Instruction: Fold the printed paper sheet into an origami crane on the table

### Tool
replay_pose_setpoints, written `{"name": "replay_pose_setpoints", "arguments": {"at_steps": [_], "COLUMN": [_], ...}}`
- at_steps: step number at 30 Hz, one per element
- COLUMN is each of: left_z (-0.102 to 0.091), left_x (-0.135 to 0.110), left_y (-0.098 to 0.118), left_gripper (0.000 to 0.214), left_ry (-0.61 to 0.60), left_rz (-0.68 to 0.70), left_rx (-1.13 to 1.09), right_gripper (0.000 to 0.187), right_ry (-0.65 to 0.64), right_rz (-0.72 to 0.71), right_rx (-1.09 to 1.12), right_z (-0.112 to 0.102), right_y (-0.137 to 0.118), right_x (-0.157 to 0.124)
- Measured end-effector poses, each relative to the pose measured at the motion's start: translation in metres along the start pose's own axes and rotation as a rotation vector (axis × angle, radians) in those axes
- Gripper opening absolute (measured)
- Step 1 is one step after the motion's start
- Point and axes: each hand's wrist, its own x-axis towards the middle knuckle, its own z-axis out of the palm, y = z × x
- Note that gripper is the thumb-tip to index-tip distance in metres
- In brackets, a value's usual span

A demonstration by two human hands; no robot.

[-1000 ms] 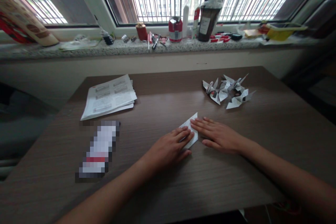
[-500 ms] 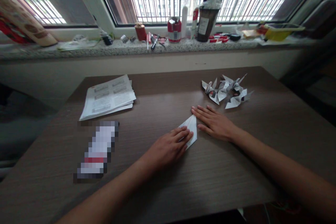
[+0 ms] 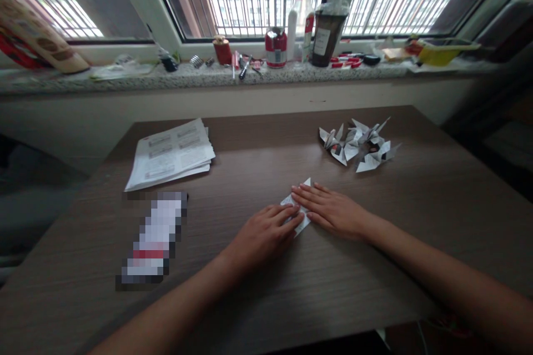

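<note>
In the head view, papers point(image 3: 170, 152) and a pixelated object point(image 3: 156, 233) lie to your left, paper figures point(image 3: 353, 145) beyond your right hand point(image 3: 336, 211). Both it and your left hand point(image 3: 266, 230) rest, unclenched, on the folded sheet point(image 3: 303, 226).

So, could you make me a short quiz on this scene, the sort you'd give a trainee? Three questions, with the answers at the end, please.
1. What do the left hand and the right hand both touch?
2. True or false: seen in the picture, the stack of printed sheets lies to the left of the folded paper shapes.
3. Fill in the gap: the dark drink cup stands on the ____.

Key:
1. A small folded paper, partly hidden under the fingers.
2. True.
3. Windowsill.
</note>
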Motion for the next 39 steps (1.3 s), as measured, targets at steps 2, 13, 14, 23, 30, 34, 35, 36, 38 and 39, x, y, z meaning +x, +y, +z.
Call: {"name": "replay_pose_setpoints", "arguments": {"at_steps": [2,13,14,23,30,34,35,36,38,39], "left_z": [0.001,0.002,0.001,-0.008,-0.012,-0.015,-0.015,-0.015,-0.014,-0.013], "left_x": [0.0,-0.001,-0.001,0.001,0.002,0.003,0.003,0.003,0.002,0.002], "left_y": [0.0,-0.002,-0.002,-0.005,-0.014,-0.018,-0.02,-0.021,-0.023,-0.023], "left_gripper": [0.039,0.039,0.039,0.037,0.033,0.031,0.03,0.028,0.024,0.022], "left_ry": [0.0,-0.028,-0.034,-0.048,-0.017,-0.003,-0.001,0.002,0.015,0.025], "left_rz": [0.006,0.0,0.0,-0.001,-0.033,-0.068,-0.078,-0.086,-0.095,-0.096], "left_rx": [-0.001,0.012,0.011,0.012,0.057,0.07,0.067,0.06,0.037,0.022], "right_gripper": [0.068,0.065,0.064,0.059,0.039,0.037,0.035,0.034,0.032,0.031], "right_ry": [0.003,0.032,0.039,0.121,0.206,0.251,0.258,0.263,0.267,0.267], "right_rz": [0.023,0.256,0.258,0.256,0.104,0.07,0.064,0.06,0.057,0.055], "right_rx": [-0.02,-0.11,-0.104,0.026,0.145,0.186,0.193,0.199,0.211,0.217], "right_z": [0.0,-0.005,-0.004,-0.01,-0.011,-0.012,-0.012,-0.012,-0.012,-0.012], "right_y": [0.006,0.044,0.044,0.04,0.038,0.034,0.033,0.032,0.031,0.031], "right_x": [0.0,0.005,0.005,0.0,-0.005,-0.004,-0.003,-0.002,-0.002,-0.001]}}
